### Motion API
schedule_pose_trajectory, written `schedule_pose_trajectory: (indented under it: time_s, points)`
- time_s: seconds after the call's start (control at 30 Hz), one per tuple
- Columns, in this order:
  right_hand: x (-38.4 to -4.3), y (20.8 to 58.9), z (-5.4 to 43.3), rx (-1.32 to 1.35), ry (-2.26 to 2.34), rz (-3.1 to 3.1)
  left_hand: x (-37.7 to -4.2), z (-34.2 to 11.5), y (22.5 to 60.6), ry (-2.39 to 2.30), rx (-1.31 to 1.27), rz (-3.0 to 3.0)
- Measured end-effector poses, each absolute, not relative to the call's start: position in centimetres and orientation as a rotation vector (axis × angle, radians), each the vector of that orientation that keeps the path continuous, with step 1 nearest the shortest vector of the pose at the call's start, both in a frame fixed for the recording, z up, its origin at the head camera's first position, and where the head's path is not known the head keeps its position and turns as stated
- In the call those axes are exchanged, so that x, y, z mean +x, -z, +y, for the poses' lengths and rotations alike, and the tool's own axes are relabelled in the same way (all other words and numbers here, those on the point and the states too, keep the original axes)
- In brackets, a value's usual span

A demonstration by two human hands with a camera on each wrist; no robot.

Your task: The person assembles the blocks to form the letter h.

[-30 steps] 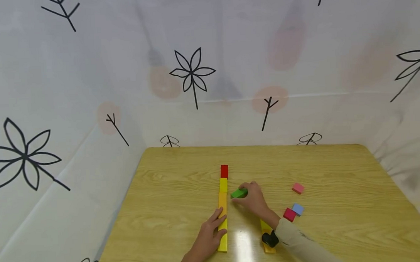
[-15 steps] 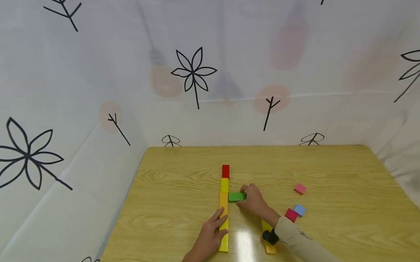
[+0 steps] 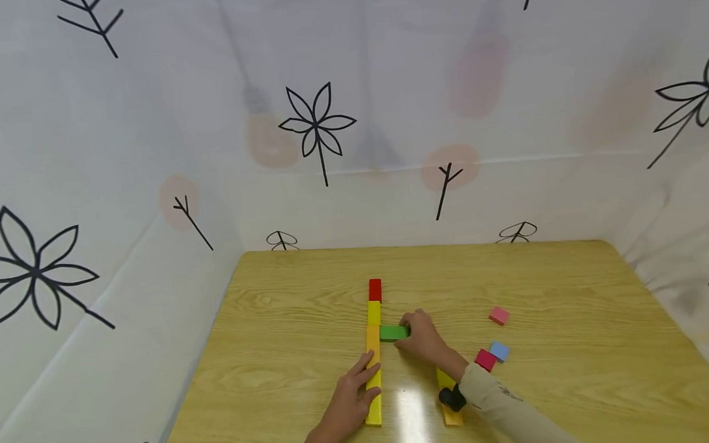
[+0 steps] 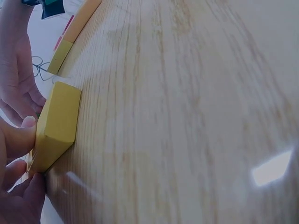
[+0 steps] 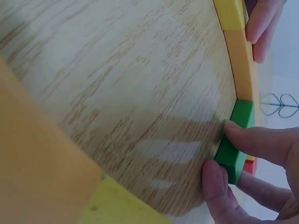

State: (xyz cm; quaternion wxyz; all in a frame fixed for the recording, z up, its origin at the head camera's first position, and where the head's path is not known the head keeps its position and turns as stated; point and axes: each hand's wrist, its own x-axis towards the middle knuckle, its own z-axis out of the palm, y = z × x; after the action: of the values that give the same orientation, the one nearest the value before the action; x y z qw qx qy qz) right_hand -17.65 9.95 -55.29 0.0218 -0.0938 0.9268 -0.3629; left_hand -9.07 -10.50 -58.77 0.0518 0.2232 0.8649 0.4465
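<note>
My right hand (image 3: 424, 341) pinches a green block (image 3: 392, 333) between thumb and fingers at its right end. It lies on the table crosswise, its left end against the orange block (image 3: 373, 338) of a straight row. Farther along stand a yellow block (image 3: 374, 313) and a red block (image 3: 375, 290); at the near end is another yellow block (image 3: 373, 413). Across this row rests my left hand (image 3: 347, 401), fingers extended over the top. In the left wrist view the thumb touches the near yellow block (image 4: 63, 112), with other fingers along its far side.
A second row, with a yellow block (image 3: 445, 379) and an orange block (image 3: 452, 418), lies partly under the right wrist and its black camera (image 3: 452, 398). To the right sit a crimson block (image 3: 486, 359), a blue block (image 3: 499, 351) and a pink block (image 3: 499, 315).
My right hand has brought the green block, tilted beside the row before, flat and square against the orange block. The left hand has stayed on the row.
</note>
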Motion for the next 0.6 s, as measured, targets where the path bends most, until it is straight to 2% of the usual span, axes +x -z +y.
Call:
schedule_pose_trajectory:
  time_s: [0.23,0.6]
  points:
    - [-17.6,54.9,11.0,-0.266,1.173,2.792,-9.0,-10.5,59.0,-1.358,0.702,2.661]
    - [-17.6,52.5,15.7,-0.524,1.195,2.757,-9.0,-10.6,59.2,-1.423,0.719,2.632]
